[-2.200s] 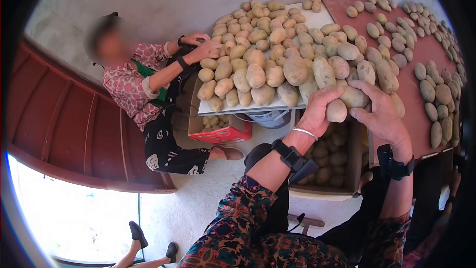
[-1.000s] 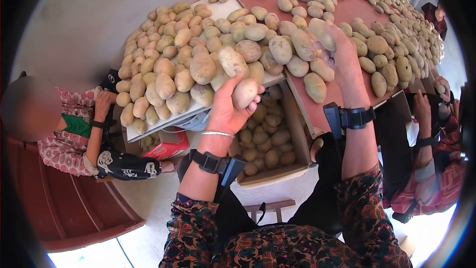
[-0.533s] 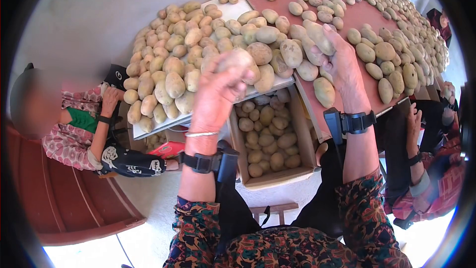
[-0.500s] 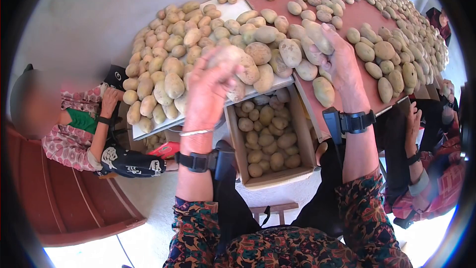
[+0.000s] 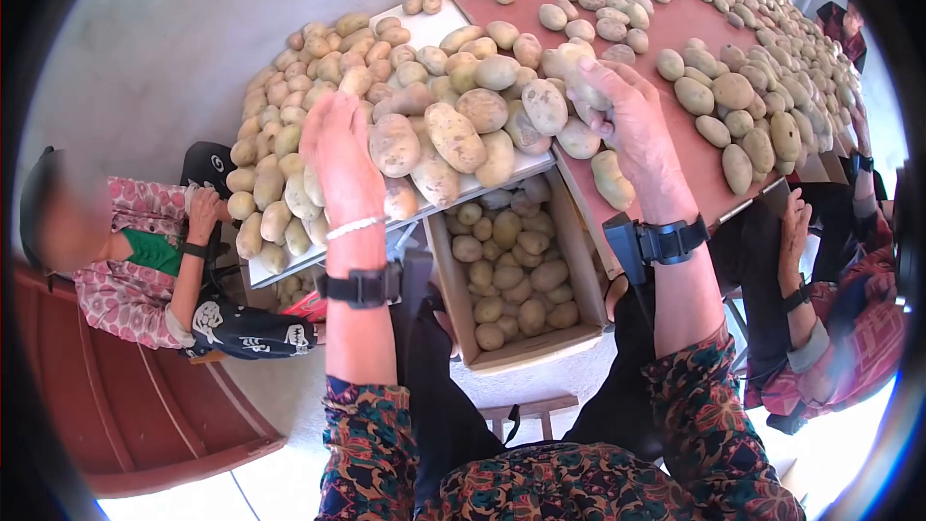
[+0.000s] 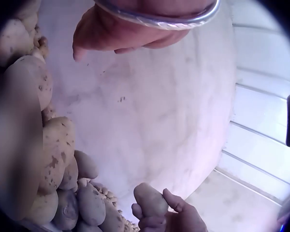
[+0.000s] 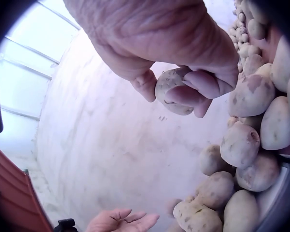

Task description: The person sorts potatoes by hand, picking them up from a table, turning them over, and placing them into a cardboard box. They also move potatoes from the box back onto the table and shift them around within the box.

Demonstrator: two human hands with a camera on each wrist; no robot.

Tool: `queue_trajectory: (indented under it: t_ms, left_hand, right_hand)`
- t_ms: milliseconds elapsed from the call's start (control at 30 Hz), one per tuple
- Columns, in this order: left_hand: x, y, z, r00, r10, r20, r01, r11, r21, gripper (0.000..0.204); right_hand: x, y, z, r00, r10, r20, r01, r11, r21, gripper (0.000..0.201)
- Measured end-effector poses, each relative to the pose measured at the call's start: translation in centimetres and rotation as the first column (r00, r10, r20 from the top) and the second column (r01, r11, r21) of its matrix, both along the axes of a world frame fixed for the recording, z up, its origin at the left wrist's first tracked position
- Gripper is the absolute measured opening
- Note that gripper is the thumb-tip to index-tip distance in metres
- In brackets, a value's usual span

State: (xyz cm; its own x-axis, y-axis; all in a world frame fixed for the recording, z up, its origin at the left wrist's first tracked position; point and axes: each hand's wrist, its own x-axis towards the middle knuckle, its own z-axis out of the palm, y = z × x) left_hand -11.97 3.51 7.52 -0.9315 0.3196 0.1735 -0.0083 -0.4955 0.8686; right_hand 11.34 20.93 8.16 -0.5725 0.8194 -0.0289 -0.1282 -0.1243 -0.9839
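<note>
My right hand (image 5: 637,125) grips a potato (image 7: 171,92) between thumb and fingers, raised over the boundary of the white and red boards. In the left wrist view that same potato (image 6: 152,199) shows with the thumb along its side. My left hand (image 5: 344,159) is over the left heap of potatoes (image 5: 289,135), fingers straight and holding nothing. Seen from the right wrist, the left hand (image 7: 121,222) has its palm turned up, and a blurred potato (image 7: 174,205) is just beyond its fingertips. Larger potatoes (image 5: 455,135) lie between the two hands.
Below the table edge stands a cardboard box (image 5: 463,328) filled with potatoes. More potatoes (image 5: 772,116) cover the red board (image 5: 666,145) to the right. One person (image 5: 145,251) sits at the left, another (image 5: 830,328) at the right.
My left hand has swung left and let go of the potato it held a second ago. My right hand keeps its potato, lifted from near the table's front edge where both hands were earlier.
</note>
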Motion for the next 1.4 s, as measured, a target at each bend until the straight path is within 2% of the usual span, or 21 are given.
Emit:
queue_trajectory:
  t_ms: [100, 200, 300, 333, 367, 467, 533, 600, 700, 833, 900, 933, 1000, 1033, 1067, 1100, 1167, 1200, 1267, 1333, 1400]
  left_hand:
    - [5.1, -0.7, 0.5, 0.988, 0.149, -0.039, -0.15, 0.988, -0.025, 0.02]
    - [9.5, -2.0, -2.3, 0.969, -0.203, -0.142, 0.174, 0.966, -0.192, 0.017]
    - [12.4, -2.4, -3.8, 0.82, -0.567, -0.077, 0.503, 0.779, -0.373, 0.019]
    - [12.6, -2.5, -3.3, 0.74, -0.669, -0.063, 0.569, 0.674, -0.471, 0.02]
    - [12.6, -2.4, -3.7, 0.712, -0.7, -0.056, 0.592, 0.641, -0.489, 0.021]
    - [12.2, -2.2, -3.7, 0.703, -0.711, 0.027, 0.621, 0.595, -0.509, 0.02]
    - [11.8, -2.2, -3.6, 0.716, -0.691, 0.104, 0.633, 0.578, -0.515, 0.02]
    - [11.4, -2.3, -3.7, 0.737, -0.667, 0.108, 0.617, 0.6, -0.508, 0.021]
    - [10.5, -2.7, -3.9, 0.729, -0.676, 0.112, 0.606, 0.56, -0.564, 0.024]
    - [9.6, -3.3, -4.8, 0.656, -0.748, 0.1, 0.61, 0.448, -0.654, 0.026]
    - [9.6, -3.4, -5.6, 0.552, -0.832, 0.047, 0.551, 0.322, -0.77, 0.028]
    - [9.6, -3.5, -5.8, 0.55, -0.833, 0.051, 0.554, 0.318, -0.77, 0.028]
    - [9.7, -4.0, -6.3, 0.345, -0.915, -0.211, 0.164, 0.28, -0.946, 0.029]
    - [9.6, -4.2, -6.8, 0.281, -0.939, -0.196, 0.081, 0.227, -0.971, 0.031]
    - [9.1, -4.8, -8.3, 0.223, -0.942, -0.25, 0.054, 0.268, -0.962, 0.032]
    - [8.4, -4.5, -8.5, 0.143, -0.982, -0.125, -0.021, 0.124, -0.992, 0.033]
    - [7.8, -3.9, -7.6, 0.15, -0.988, 0.033, -0.171, -0.059, -0.983, 0.035]
    - [7.1, -4.3, -8.1, 0.24, -0.967, -0.088, -0.151, 0.053, -0.987, 0.035]
    - [6.4, -4.0, -7.2, 0.347, -0.935, -0.074, -0.14, 0.027, -0.99, 0.039]
    - [5.3, -3.8, -7.5, 0.322, -0.942, -0.096, -0.197, 0.033, -0.98, 0.041]
    - [4.5, -3.4, -8.2, 0.338, -0.939, -0.064, -0.187, -0.001, -0.982, 0.04]
  right_hand:
    - [-0.9, -1.7, 0.8, 1.0, 0.009, -0.014, -0.008, 0.999, 0.039, 0.048]
    - [-1.8, -2.9, 1.2, 0.998, 0.034, -0.055, -0.029, 0.996, 0.086, 0.053]
    - [-2.9, -3.6, 0.7, 0.992, 0.022, -0.123, -0.013, 0.997, 0.07, 0.053]
    - [-3.3, -3.6, 0.5, 0.995, 0.028, -0.094, -0.019, 0.996, 0.089, 0.053]
    - [-3.7, -3.6, 0.5, 0.997, 0.033, -0.065, -0.025, 0.994, 0.109, 0.052]
    - [-4.8, -4.5, 0.9, 0.993, 0.112, -0.041, -0.103, 0.981, 0.162, 0.053]
    - [-6.4, -4.8, 0.4, 0.993, 0.084, -0.083, -0.065, 0.974, 0.216, 0.05]
    - [-7.6, -4.7, -0.6, 0.945, 0.206, -0.256, -0.172, 0.974, 0.147, 0.048]
    - [-8.7, -4.6, -1.2, 0.921, 0.18, -0.345, -0.111, 0.971, 0.21, 0.04]
    - [-6.7, -3.8, 0.0, 0.964, 0.108, -0.245, -0.028, 0.95, 0.31, 0.037]
    - [-5.7, -3.5, 0.6, 0.963, -0.035, -0.268, 0.085, 0.981, 0.177, 0.029]
    - [-5.4, -3.6, 1.1, 0.963, -0.038, -0.266, 0.087, 0.981, 0.173, 0.029]
    - [-4.5, -4.0, 1.5, 0.958, -0.147, -0.246, 0.183, 0.975, 0.129, 0.023]
    - [-4.5, -3.5, 0.9, 0.944, -0.149, -0.293, 0.214, 0.955, 0.204, 0.023]
    - [-4.3, -2.9, 0.2, 0.95, -0.169, -0.262, 0.22, 0.959, 0.181, 0.023]
    - [-4.2, -2.5, 0.2, 0.943, -0.181, -0.28, 0.254, 0.934, 0.251, 0.024]
    - [-3.1, -3.3, 0.3, 0.939, -0.207, -0.275, 0.288, 0.91, 0.298, 0.025]
    - [-2.9, -3.8, 1.0, 0.928, -0.171, -0.332, 0.253, 0.942, 0.221, 0.023]
    - [-2.6, -4.3, 2.3, 0.908, -0.151, -0.391, 0.217, 0.967, 0.132, 0.02]
    - [-2.3, -4.5, 2.9, 0.888, -0.249, -0.386, 0.285, 0.958, 0.039, 0.019]
    - [-1.5, -3.0, 1.8, 0.889, -0.196, -0.413, 0.254, 0.963, 0.091, 0.02]
